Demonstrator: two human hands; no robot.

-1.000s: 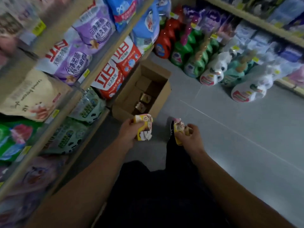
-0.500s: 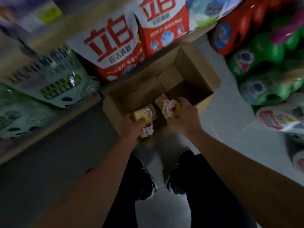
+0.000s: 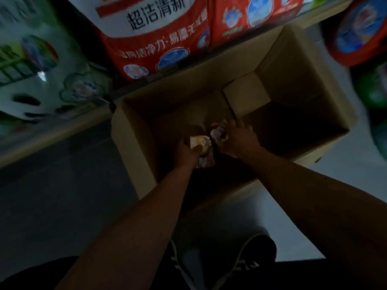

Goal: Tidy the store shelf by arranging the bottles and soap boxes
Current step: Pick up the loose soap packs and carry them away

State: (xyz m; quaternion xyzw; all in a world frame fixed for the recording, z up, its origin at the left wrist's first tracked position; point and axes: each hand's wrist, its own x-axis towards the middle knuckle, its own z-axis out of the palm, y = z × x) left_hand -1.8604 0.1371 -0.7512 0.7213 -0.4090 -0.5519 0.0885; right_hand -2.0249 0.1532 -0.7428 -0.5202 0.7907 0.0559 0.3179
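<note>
1. Two bare arms reach from the bottom of the frame into an open cardboard carton (image 3: 293, 65) that fills the centre and right; it stands on the floor just below the shelf edge (image 3: 62, 130) that crosses the left.
2. Red detergent bags (image 3: 159, 45) sit on that shelf along the top of the frame, with a green-printed bag (image 3: 31, 65) at upper left; round red and green containers blur at the right edge.
3. The left hand (image 3: 185, 150) is inside the carton at frame centre, fingers curled round a yellow soap box (image 3: 200, 143).
4. The right hand (image 3: 238, 141), just beside it, holds a pale soap box (image 3: 218, 131) against the carton's dark floor; its fingers look bent about it, though blur hides the exact hold.
5. Judging by look, each soap box is light, stiff card with crisp corners that would dent under a hard squeeze. The sensible hold is across the two broad faces, thumb opposite fingers, away from the end flaps, which could pop open.
</note>
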